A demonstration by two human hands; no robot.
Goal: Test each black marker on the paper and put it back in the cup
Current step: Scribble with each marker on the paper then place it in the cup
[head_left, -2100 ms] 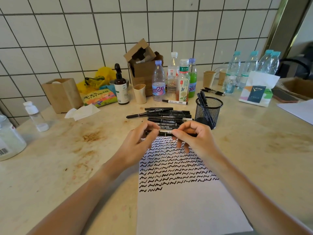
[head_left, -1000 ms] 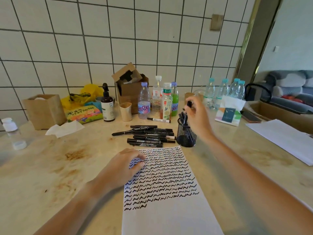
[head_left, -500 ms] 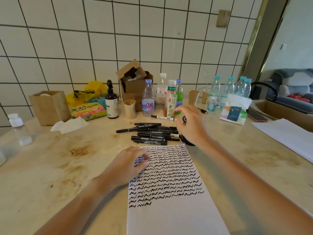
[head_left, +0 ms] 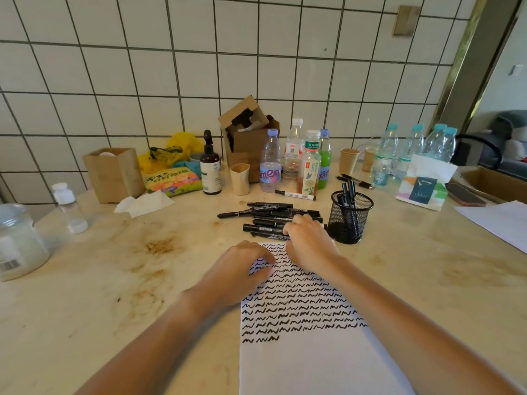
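Note:
A white sheet of paper [head_left: 313, 363] lies in front of me, its upper half filled with rows of black squiggles. My left hand [head_left: 239, 272] rests flat on the sheet's upper left corner, holding nothing. Just beyond the paper lies a pile of black markers [head_left: 268, 216]. My right hand [head_left: 309, 242] reaches onto the near end of that pile, fingers curled over a marker; whether it grips one is hidden. A black mesh cup [head_left: 350, 220] stands to the right of the pile with several markers upright in it.
Bottles [head_left: 299, 161], paper cups [head_left: 240, 178], a brown pump bottle [head_left: 210, 169] and cardboard boxes [head_left: 248, 138] line the tiled wall. A tissue pack [head_left: 425, 183] and more water bottles stand at right, a jar [head_left: 20, 240] at far left. Another sheet [head_left: 502, 220] lies far right.
My right hand dropped a marker into the mesh cup, then came back left and down onto the marker pile. My left hand stayed on the paper.

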